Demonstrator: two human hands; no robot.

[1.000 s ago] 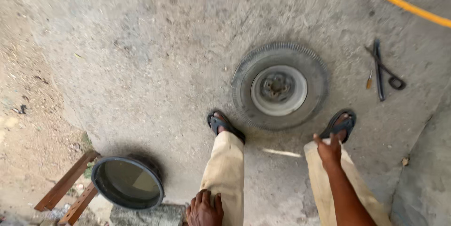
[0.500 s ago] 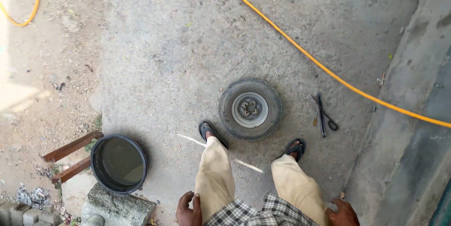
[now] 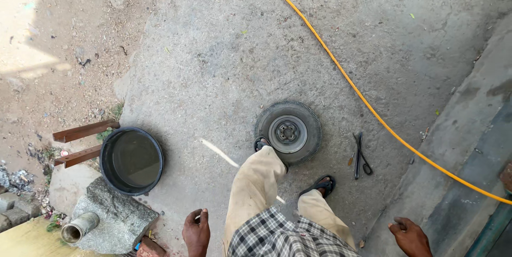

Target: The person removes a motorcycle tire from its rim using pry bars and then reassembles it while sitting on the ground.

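A small black tyre (image 3: 288, 131) on a grey rim lies flat on the concrete. My left foot in a black sandal rests against its near-left edge. My left hand (image 3: 197, 232) hangs at my side near the bottom of the view, fingers loosely curled, holding nothing. My right hand (image 3: 410, 235) hangs at the lower right, also holding nothing, fingers slightly bent. Dark metal tools (image 3: 360, 155) lie on the ground just right of the tyre.
A black tub of water (image 3: 131, 160) sits at the left beside a grey rock (image 3: 114, 217) and a metal pipe (image 3: 79, 227). A yellow hose (image 3: 352, 86) runs diagonally across the concrete. Rusty metal bars (image 3: 84, 130) lie at the left edge. A thin white stick (image 3: 219, 153) lies near my foot.
The view has risen higher above the ground, so tyre and tub look smaller. My hands have dropped to my sides, and my left foot has moved up against the tyre.
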